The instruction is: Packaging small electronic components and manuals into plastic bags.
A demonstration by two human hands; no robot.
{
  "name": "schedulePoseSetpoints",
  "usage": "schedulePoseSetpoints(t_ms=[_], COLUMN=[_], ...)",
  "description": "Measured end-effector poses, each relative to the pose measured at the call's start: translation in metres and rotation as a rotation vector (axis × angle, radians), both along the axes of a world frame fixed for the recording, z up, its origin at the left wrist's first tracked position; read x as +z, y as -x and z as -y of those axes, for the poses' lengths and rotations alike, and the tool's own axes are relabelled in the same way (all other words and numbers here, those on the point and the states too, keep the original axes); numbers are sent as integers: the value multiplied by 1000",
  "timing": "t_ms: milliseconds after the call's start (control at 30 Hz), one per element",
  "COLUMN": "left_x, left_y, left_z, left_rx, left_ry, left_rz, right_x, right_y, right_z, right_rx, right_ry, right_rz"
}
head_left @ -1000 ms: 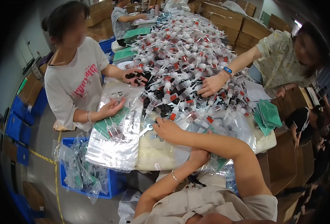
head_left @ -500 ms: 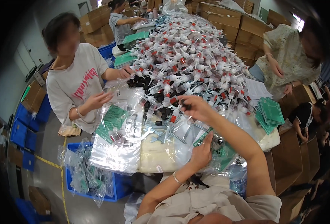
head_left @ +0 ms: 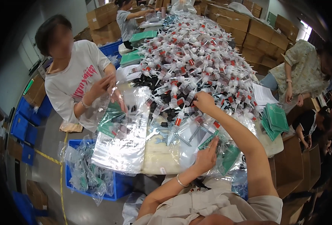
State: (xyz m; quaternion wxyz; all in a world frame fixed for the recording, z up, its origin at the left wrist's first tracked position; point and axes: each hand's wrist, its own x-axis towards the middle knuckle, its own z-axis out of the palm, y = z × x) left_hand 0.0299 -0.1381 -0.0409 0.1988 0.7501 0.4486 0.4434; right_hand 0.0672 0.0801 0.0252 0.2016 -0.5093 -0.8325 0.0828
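Observation:
My left hand is closed at the edge of a clear plastic bag, its fingers long and close together. Inside the bag a green printed sheet shows. Farther forward, my right hand reaches into the near edge of a big heap of small clear bottles with white nozzles and red bands. Its fingers are curled together against the heap; what lies in them is hidden. Between the hands are bent metal hex keys. Flat open-ended wrenches lie left of these, and small black parts sit under the bottles.
A stack of flat clear bags covers the table's left front, where a person handles another bag. Below stands a blue bin of filled bags. Green booklets are stacked at right, near another person. Cardboard boxes stand behind.
My right hand has moved slightly forward and right into the bottles; the dark piece earlier at its fingers no longer shows. My left hand stays at the bag. The left person's hands have come together.

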Motion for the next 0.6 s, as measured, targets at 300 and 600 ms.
schedulePoseSetpoints(t_ms=[300, 600], left_x=[0, 4], left_y=[-2, -1], left_z=[-3, -3], left_rx=[-12, -33], left_ry=[-26, -31], left_rz=[-1, 20], right_x=[-17, 26], right_y=[-22, -75], right_z=[-36, -32], right_rx=[167, -46], right_ry=[-13, 997], right_rz=[2, -700])
